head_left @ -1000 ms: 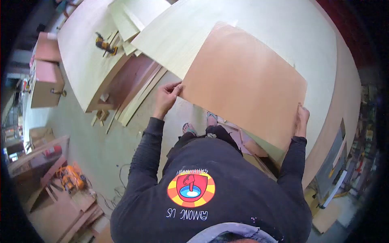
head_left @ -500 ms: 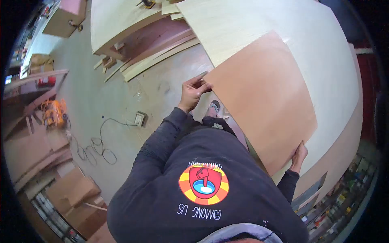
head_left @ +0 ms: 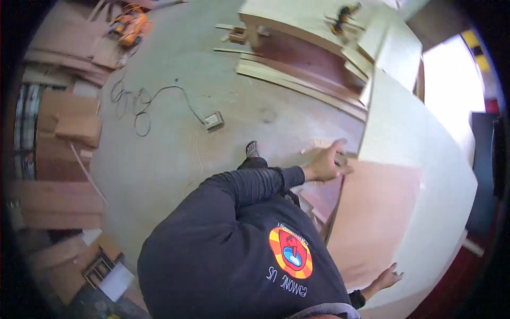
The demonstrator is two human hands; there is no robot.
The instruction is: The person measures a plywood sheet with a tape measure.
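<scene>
A reddish-brown thin wood panel lies flat on a large pale plywood sheet. My left hand is at the panel's far left corner, thumb and fingers spread apart, fingertips overlapping the corner in this view and a little blurred. Over by the panel's near right corner, my right hand has its fingers apart, with nothing seen between them.
A workbench carries a yellow-and-black power tool, with wood strips beneath. On the floor are a socket box with a coiled cord and an orange machine. Brown boards stack up at the left.
My view and body have turned left, so the surroundings sit differently in the frame. Both hands gripped the panel's edges before; now their fingers are spread.
</scene>
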